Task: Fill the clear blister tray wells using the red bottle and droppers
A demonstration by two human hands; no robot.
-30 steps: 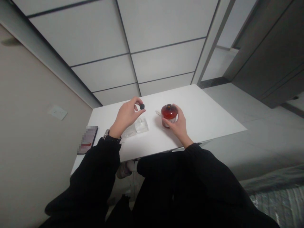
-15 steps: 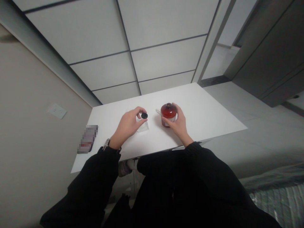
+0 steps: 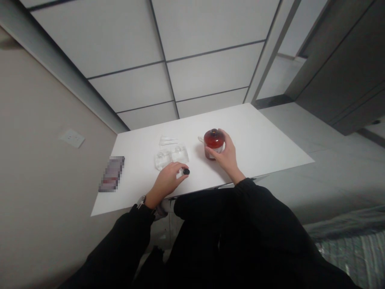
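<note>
A small black cap [image 3: 186, 171] is pinched between the thumb and fingers of my left hand [image 3: 169, 179], low over the front part of the white table [image 3: 255, 136]. My right hand [image 3: 226, 157] wraps round the right side of a red-brown rounded bottle [image 3: 214, 139] with a pale label, which stands upright. A light tag or string sticks out at the bottle's left. Beyond my left hand lie two clear containers, one at the left [image 3: 162, 159] and one at the right [image 3: 179, 153].
Thin clear pieces [image 3: 168, 141] lie behind the containers. A blurred-out phone-like object [image 3: 112, 174] rests at the table's left edge. Behind the table rises a panelled white surface [image 3: 210, 72], and a wall with a socket [image 3: 72, 138] stands at the left.
My left hand has moved toward the table's front edge with the black cap, uncovering the clear containers. My right hand and the bottle have stayed in place.
</note>
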